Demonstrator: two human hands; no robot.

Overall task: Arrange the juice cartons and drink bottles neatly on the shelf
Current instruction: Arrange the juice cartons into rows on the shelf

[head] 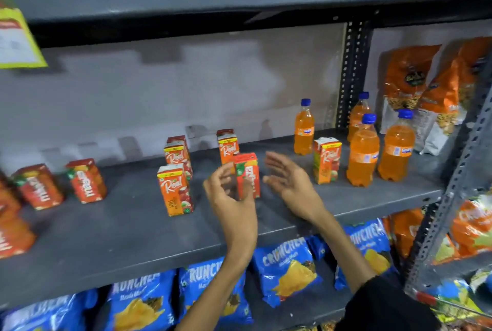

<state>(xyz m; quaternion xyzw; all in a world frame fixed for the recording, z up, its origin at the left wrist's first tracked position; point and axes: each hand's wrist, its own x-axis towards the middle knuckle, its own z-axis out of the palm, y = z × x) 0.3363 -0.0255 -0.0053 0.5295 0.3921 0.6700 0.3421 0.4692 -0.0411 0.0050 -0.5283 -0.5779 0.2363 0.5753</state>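
From my feed I see two bare forearms ending in bare hands, the left grip [232, 199] and the right grip [288, 184]. A loose black fabric sleeve [383, 304] covers the right arm above the forearm; the left forearm is uncovered.

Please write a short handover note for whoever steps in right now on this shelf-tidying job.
Left hand: open, fingers curled beside the red juice carton at mid-shelf, not gripping it.
Right hand: open, empty, on the carton's other side.
On the grey shelf: four orange drink bottles stand upright at the right, one Real carton among them. Three Real cartons stand loosely left of centre, another behind the hands. More red cartons sit angled at far left.
Done: everything upright.
Left: group cartons by kind, straighten rows, move the stray carton away from the bottles.
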